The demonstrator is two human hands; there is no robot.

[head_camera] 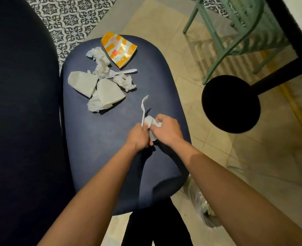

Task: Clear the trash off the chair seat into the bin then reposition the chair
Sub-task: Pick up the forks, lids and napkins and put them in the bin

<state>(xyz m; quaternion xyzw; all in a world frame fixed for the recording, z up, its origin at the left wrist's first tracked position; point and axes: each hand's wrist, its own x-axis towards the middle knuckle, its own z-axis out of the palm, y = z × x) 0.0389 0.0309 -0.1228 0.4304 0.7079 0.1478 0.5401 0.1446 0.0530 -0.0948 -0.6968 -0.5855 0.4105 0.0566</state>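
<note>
While L hand (138, 137) grips slim plastic fork (143, 107), R hand (166, 130) pinches rounded spoon (148, 120).

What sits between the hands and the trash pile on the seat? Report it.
Nothing visible: only bare chair seat separates the left hand and right hand from the trash pile. Both hold white plastic cutlery.

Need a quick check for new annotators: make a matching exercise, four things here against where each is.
Things:
1 fork
2 striped wrapper
3 loose spoon
4 green chair

Places:
a far end of the seat
b on the floor
c in the left hand
d between two crumpled napkins

Pairs: 1-c; 2-a; 3-d; 4-b
</note>
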